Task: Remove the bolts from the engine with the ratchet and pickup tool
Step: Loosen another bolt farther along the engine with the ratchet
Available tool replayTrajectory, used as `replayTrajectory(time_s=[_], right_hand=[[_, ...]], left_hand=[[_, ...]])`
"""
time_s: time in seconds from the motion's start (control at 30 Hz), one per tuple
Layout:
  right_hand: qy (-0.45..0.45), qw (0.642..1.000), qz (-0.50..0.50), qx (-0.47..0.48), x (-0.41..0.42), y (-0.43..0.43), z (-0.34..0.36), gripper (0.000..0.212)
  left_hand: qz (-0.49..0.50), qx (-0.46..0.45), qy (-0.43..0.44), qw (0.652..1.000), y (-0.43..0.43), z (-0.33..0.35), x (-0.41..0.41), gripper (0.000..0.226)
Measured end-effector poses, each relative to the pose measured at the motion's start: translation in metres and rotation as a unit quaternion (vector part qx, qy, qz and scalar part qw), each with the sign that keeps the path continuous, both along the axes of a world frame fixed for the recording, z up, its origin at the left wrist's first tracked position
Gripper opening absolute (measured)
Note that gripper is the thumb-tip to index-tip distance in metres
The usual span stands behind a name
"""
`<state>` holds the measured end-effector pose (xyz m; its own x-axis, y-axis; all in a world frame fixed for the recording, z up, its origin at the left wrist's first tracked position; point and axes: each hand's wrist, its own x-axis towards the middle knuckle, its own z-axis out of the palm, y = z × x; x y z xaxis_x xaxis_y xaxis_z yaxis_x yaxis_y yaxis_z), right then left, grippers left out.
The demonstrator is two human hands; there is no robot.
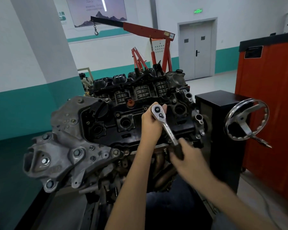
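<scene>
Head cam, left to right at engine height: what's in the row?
Grey end bracket → black oil cap → left hand → ratchet → right hand → handwheel → red cabinet.

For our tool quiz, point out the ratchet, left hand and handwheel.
ratchet (158, 112), head view, its round chrome head.
left hand (150, 123), head view, back of the hand.
handwheel (245, 127), head view, its hub.

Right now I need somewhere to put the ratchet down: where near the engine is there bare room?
The flat black cabinet top, between the engine and the chrome handwheel, looks bare. The engine's top is crowded: left hand, ratchet and right hand work over it.
</scene>
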<state>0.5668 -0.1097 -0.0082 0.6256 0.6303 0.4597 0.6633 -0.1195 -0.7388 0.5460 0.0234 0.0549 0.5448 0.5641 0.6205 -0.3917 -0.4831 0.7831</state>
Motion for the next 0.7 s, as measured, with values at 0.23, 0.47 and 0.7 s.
replayTrajectory(time_s=[0.23,0.47,0.7], right_hand=[[0.018,0.999,0.049,-0.009,-0.014,0.016,0.003,0.018],[-0.385,0.881,0.016,-0.275,0.105,-0.028,0.107,0.02],[-0.227,0.965,-0.022,-0.13,0.054,-0.018,0.041,0.025]], left_hand=[[0.006,0.019,0.038,0.999,0.011,0.003,-0.009,0.044],[0.01,0.076,0.067,0.995,0.008,0.007,-0.007,0.029],[0.033,-0.025,-0.016,0.999,0.001,-0.004,-0.006,0.033]])
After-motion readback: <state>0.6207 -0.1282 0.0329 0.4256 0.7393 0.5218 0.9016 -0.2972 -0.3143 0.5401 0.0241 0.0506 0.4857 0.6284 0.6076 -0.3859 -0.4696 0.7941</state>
